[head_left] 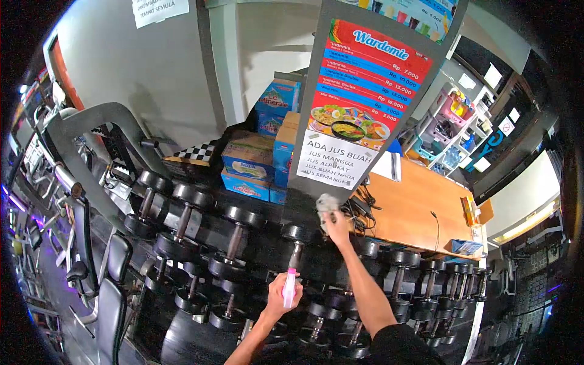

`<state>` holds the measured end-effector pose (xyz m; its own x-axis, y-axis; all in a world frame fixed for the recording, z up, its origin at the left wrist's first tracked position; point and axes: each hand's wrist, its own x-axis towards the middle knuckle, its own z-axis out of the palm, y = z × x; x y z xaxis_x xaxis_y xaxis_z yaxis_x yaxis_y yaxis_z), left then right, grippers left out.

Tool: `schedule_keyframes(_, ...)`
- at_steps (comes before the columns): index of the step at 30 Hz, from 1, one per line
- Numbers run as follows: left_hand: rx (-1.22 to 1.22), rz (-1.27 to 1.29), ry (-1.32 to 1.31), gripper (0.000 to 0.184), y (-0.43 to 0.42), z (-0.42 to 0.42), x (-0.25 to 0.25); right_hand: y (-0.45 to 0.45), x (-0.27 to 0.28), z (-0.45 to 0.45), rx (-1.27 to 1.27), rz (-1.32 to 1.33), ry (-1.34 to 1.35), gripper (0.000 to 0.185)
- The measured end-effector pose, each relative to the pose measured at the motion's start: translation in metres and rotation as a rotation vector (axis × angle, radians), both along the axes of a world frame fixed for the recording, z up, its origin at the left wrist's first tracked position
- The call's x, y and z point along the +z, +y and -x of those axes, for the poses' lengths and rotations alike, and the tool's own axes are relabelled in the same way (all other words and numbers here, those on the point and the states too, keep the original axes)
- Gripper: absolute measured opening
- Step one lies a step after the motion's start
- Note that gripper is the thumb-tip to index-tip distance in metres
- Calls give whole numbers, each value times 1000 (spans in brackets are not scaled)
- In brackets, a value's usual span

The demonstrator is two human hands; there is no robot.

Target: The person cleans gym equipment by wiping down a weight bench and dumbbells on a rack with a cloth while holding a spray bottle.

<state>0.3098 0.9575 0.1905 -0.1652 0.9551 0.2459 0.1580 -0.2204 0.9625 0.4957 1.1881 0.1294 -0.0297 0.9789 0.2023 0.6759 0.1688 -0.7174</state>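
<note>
My left hand (283, 295) is closed around a pink-and-white spray bottle (290, 283), held above the dumbbell rack; its lower part is hidden. A crumpled grey cloth (327, 208) is gripped in my right hand (336, 227), which reaches out to the foot of the dark pillar (293, 204). Whether the cloth touches the pillar or only the surface beside it, I cannot tell. Just beyond my left hand stands a black dumbbell (296, 248) with a metal handle. Black cables (363, 210) lie right of the cloth.
Rows of dumbbells (399, 277) span the rack on both sides. Stacked water cartons (248, 159) stand behind it, left of the pillar with its menu poster (370, 79). At right is a wooden desk (420, 201). Gym equipment (112, 286) fills the left.
</note>
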Motion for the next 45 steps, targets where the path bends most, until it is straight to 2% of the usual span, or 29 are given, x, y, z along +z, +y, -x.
schedule_keyframes(1,-8,9,-18,12,0,0,1,12,2,0,138,462,164,32)
schedule_keyframes(2,-16,15,-35,12,1,0,1,15,2,1,373,644,258,31)
schedule_keyframes(3,-14,-92,-7,15,5,0,-1,18,0,3,377,638,262,31)
schedule_keyframes(5,-5,-52,-6,17,3,-1,-3,26,-4,9,329,872,368,35)
schedule_keyframes(6,2,-3,-15,19,2,-1,-3,32,-3,12,335,872,369,35)
schedule_keyframes(8,0,-10,-25,23,3,-1,-10,52,2,12,593,655,-398,45)
schedule_keyframes(9,-14,-55,-14,24,5,-1,-18,53,21,18,646,625,-570,50)
schedule_keyframes(12,-20,-31,-32,24,2,-2,-17,55,51,27,737,529,-654,49)
schedule_keyframes(14,-15,35,-56,24,1,-2,-8,58,87,32,732,613,-532,46)
schedule_keyframes(17,-12,-26,21,23,3,-2,-4,54,119,30,613,651,-156,47)
schedule_keyframes(20,-7,11,-80,21,1,-4,-11,71,41,28,545,610,-2,50)
schedule_keyframes(21,-15,36,-105,22,1,-4,-12,61,37,36,719,621,-143,53)
schedule_keyframes(23,-21,57,-130,23,0,-3,-13,46,11,43,679,647,-124,51)
schedule_keyframes(25,-16,4,-100,26,2,-3,-14,49,17,53,641,670,-111,50)
schedule_keyframes(26,-11,3,-102,26,0,-3,-15,56,21,55,705,652,-307,49)
schedule_keyframes(27,-29,166,-205,27,-2,-3,-16,59,31,58,762,632,-501,48)
schedule_keyframes(28,-48,330,-307,28,-2,-2,-15,60,40,59,760,635,-501,48)
schedule_keyframes(29,-48,334,-309,28,-1,-1,-15,61,49,60,798,585,-497,46)
schedule_keyframes(31,-67,169,-179,28,-1,0,-11,56,78,62,780,536,-464,41)
schedule_keyframes(32,-62,175,-183,28,-2,-1,-13,54,103,63,776,631,-394,39)
schedule_keyframes(34,-29,65,-175,29,-1,-3,-16,52,112,55,718,586,-241,38)
schedule_keyframes(35,-24,67,-179,29,0,-3,-17,53,96,56,722,589,-245,38)
schedule_keyframes(37,10,-85,-20,33,4,-3,-14,60,46,51,494,449,-87,42)
schedule_keyframes(38,4,-86,-20,33,4,-4,-15,57,40,58,511,632,-136,46)
schedule_keyframes(40,-43,18,-147,34,2,-3,-19,56,-19,63,675,604,-44,49)
schedule_keyframes(41,-41,12,-141,34,2,-3,-20,66,-59,60,601,546,-91,47)
schedule_keyframes(42,-43,-24,-107,34,2,-2,-21,70,-47,68,608,536,-87,47)
schedule_keyframes(44,-44,-61,-71,34,1,1,-17,70,-7,81,708,769,-348,45)
schedule_keyframes(45,-38,-71,-25,33,1,1,-11,68,2,84,713,723,-383,39)
